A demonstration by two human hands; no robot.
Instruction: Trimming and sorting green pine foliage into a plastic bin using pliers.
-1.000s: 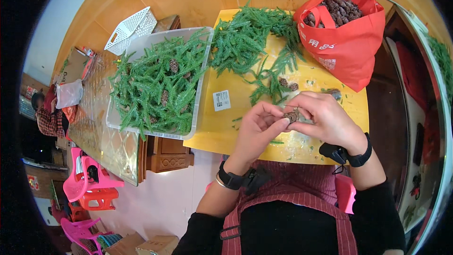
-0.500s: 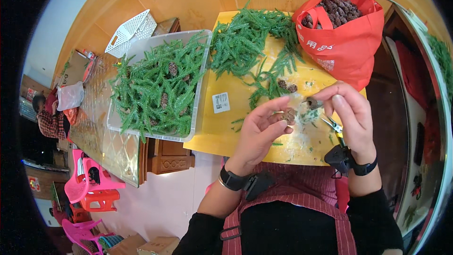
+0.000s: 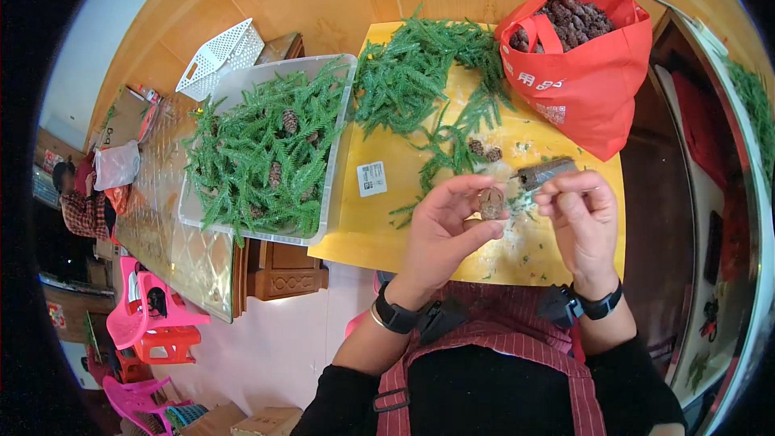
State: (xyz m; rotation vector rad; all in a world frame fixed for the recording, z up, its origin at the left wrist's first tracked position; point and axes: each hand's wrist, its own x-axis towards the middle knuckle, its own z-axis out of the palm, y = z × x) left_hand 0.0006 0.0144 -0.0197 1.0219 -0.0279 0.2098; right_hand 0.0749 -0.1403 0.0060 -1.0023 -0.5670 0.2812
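Note:
My left hand (image 3: 452,230) holds a pine cone (image 3: 491,203) between thumb and fingers, its round brown base turned toward me. To its right, my right hand (image 3: 583,222) is closed in a pinch; whatever is between the fingertips is too thin or hidden to make out. Just beyond the right fingers a dark, roughly cylindrical bundle (image 3: 546,171) lies on the yellow board (image 3: 387,234). Two small pine cones (image 3: 484,150) rest beside green artificial pine sprigs (image 3: 416,73) on the board.
A clear plastic bin (image 3: 333,194) at left is heaped with green sprigs and several pine cones. A red bag (image 3: 593,97) full of cones stands at the far right. Behind the bin is a white basket (image 3: 222,56). A white label card (image 3: 372,179) lies on the board. Another person (image 3: 83,202) is at far left.
My right hand has come off the dark bundle and moved nearer to me, now pinched. The pine cone in my left hand has turned base toward me. The pliers near my right wrist no longer show.

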